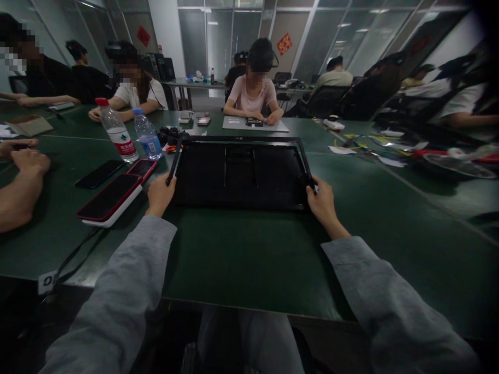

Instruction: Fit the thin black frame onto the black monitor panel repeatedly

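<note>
Both hands hold a black monitor bezel (240,139), a thin rectangular frame with a small light logo on its far bar. My left hand (161,195) is closed around the left side bar. On the opposite side bar, my right hand (323,201) is closed with the thumb on top. Through the frame shows a dark monitor back cover (241,176) with two raised ridges near its middle. The bezel's far corners stick out past the cover. Its near bar is too dark to tell apart from the cover.
Left on the green table (249,259) are a red-cased phone (111,197) on a white block, a dark phone (100,174), a red-capped bottle (119,136) and a blue-capped bottle (147,136). A co-worker's arm (23,187) rests far left. Wires (366,143) lie right.
</note>
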Tool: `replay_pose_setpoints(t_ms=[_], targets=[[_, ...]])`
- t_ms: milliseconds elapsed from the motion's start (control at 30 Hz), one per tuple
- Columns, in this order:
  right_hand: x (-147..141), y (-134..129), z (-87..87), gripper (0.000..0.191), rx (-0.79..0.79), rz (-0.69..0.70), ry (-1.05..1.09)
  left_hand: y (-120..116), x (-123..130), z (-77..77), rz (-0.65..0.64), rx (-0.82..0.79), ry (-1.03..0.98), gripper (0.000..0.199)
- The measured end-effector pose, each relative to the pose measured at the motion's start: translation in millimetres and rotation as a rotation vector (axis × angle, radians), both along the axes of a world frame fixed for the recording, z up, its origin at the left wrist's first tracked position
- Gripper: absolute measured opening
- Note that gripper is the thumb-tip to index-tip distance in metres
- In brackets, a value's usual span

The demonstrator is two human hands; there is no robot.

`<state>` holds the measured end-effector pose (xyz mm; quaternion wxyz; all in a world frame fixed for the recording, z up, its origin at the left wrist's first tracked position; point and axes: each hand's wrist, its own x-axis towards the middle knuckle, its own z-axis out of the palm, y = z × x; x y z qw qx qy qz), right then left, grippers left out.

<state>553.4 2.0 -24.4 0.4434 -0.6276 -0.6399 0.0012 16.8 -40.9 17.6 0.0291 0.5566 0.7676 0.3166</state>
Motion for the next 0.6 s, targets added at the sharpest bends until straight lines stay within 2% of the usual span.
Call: replay_pose_setpoints(t_ms=[267, 600], targets=[[7.3, 2.7, -3.4, 0.053, -0.131, 0.012, 0.085, 3.9, -1.8, -3.6, -0.045, -0.043, -0.001, 0.049], [9.4, 2.5, -6.5, 0.051, -0.121, -0.008, 0.108, 5.7, 0.2, -7.6, -0.069, -0.042, 0.006, 0.048]])
